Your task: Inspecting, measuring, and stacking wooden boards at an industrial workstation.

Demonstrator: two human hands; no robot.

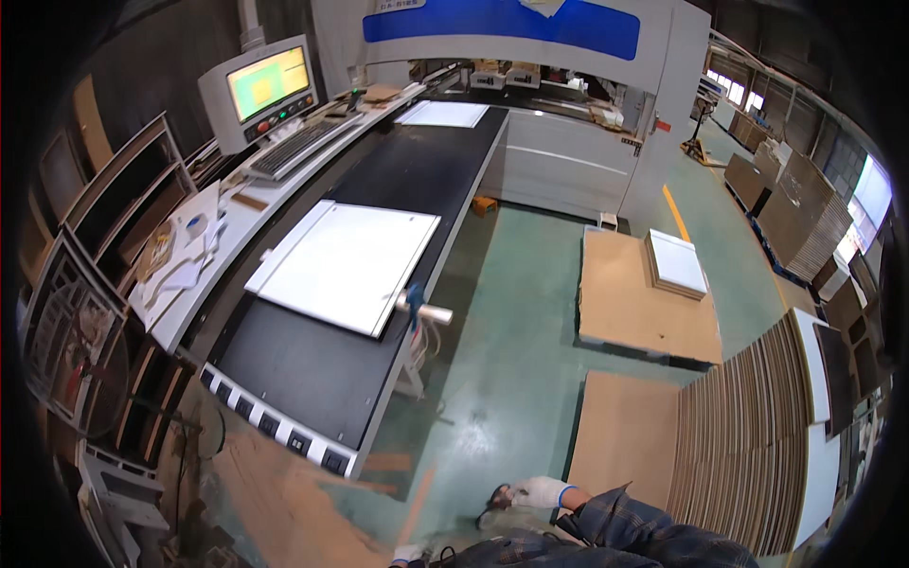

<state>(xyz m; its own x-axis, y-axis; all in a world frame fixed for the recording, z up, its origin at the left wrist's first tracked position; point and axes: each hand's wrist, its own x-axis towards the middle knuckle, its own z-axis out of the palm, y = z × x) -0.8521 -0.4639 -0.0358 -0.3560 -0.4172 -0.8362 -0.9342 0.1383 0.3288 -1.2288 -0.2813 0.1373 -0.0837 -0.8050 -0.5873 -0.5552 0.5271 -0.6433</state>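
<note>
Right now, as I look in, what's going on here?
A person's gloved right hand is beside a flat brown board, left of a tall stack of boards; the gloved left hand barely shows at the lower edge. I can't tell whether either holds anything. One white panel lies on the black machine bed, another farther along it.

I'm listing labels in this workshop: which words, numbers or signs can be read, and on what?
White label on the machine: dark lettering, cut off by the picture's top edge; not copied here.
Monitor screen: yellow-green display, any text too small to read.
Keyboard: key markings too small to read.
</note>
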